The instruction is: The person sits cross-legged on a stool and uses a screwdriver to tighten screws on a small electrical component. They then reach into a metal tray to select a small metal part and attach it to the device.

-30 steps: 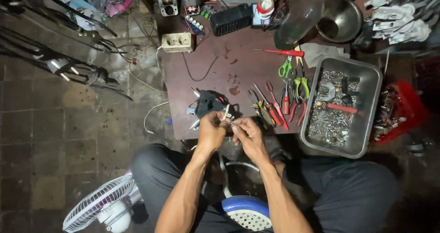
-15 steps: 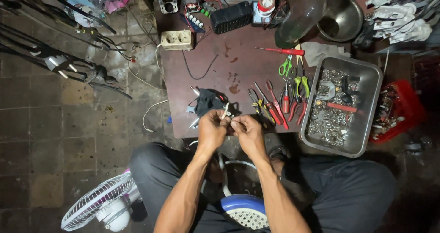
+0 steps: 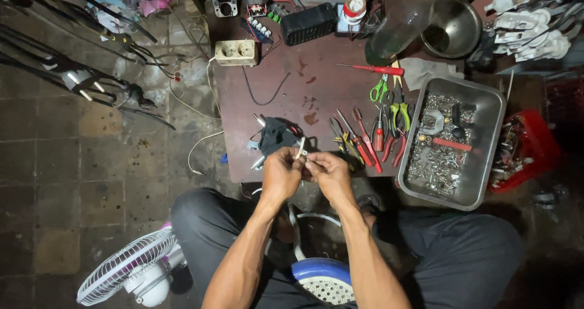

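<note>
Both hands have drifted slightly toward the frame's lower centre since the earlier views, the small part between them tipping a little while the table's contents stay put. Nearest the camera, at the bottom edge, a blue-rimmed fan guard [image 3: 319, 280] rests between the seated person's knees, and a white fan head [image 3: 131, 272] lies on the tiled floor at lower left, both apparently set within arm's reach. Just above them, the left hand [image 3: 281, 174] and right hand [image 3: 328, 173] meet fingertip to fingertip, each grip closed on a small white part [image 3: 300, 149] that juts up and to the right from the left fingers; whether the right fingers pinch the same piece or a smaller bit against it cannot be told. The part is held over the near edge of the table [image 3: 286, 84], seemingly so that anything dropped lands on the board. Touching that edge just beyond the hands lies a black bundle with wires [image 3: 274, 135]. To the right, red- and yellow-handled pliers and screwdrivers [image 3: 365, 142] fan out in a row, handles toward the person, beside a metal tray of screws [image 3: 453, 145]. Farther up sit a white socket strip [image 3: 236, 52], a black box [image 3: 311, 23] and a steel bowl [image 3: 453, 26] at upper right.
</note>
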